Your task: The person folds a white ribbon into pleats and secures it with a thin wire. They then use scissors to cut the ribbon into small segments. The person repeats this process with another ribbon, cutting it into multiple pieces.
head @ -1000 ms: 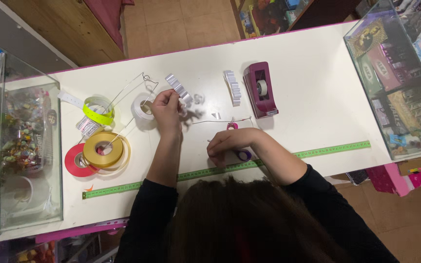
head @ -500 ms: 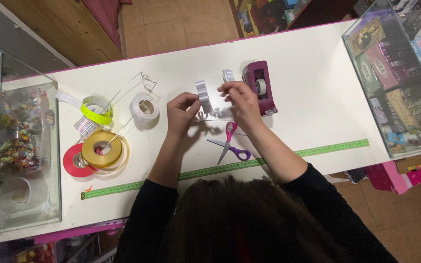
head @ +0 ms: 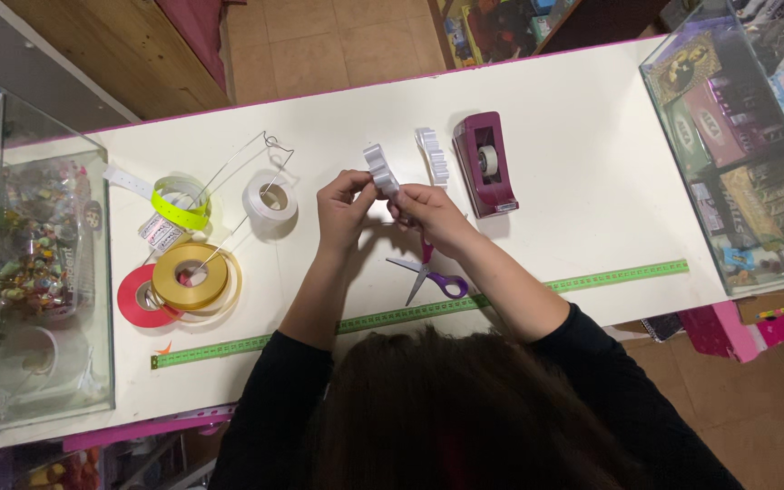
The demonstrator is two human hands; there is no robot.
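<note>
Scissors now lie on the worktop just below our fingers; we have drawn both hands closer, left hand and right hand pinched on the white looped ribbon, tape dispenser beyond.

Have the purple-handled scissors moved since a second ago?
Yes. The scissors now lie free on the table between the tape dispenser and green measuring tape, no longer under the right hand.
</note>
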